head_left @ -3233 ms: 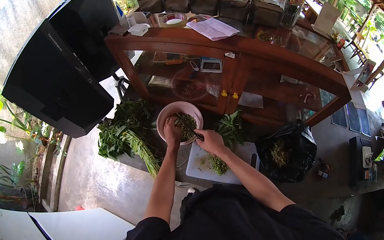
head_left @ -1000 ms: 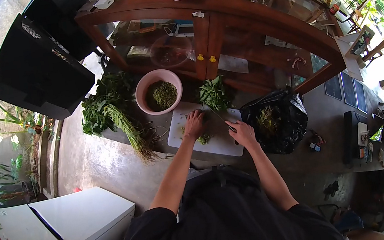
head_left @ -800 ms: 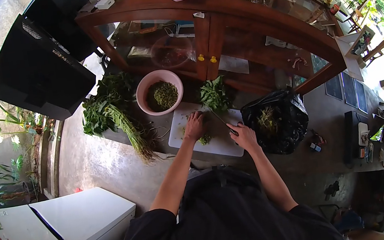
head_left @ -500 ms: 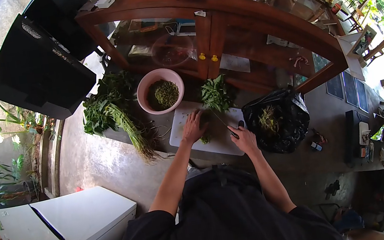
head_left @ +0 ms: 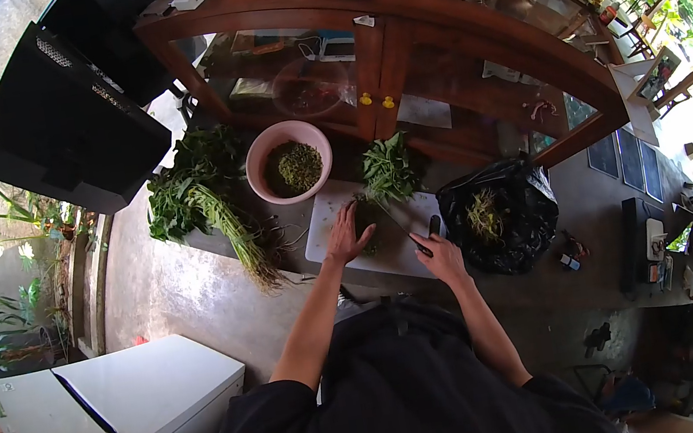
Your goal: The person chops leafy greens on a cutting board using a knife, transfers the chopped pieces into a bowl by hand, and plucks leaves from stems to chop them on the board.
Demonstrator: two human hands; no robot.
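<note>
My left hand lies over the left part of a white cutting board, fingers stretched out and thumb apart. Beside its thumb are small bits of chopped greens. In my right hand is a knife with a black handle; its thin blade points up and left across the board toward the cut greens. Leafy green stems rest at the board's far edge, beyond the blade. Part of the cut pile is hidden by my left hand.
A pink bowl of chopped greens stands behind the board. Left of it lies a bunch of rooted greens. An open black plastic bag with root trimmings sits at right. A glass-doored wooden cabinet borders the back.
My left thumb has spread farther from the fingers. My right hand has shifted slightly toward me and loosened around the knife, showing more of its handle.
</note>
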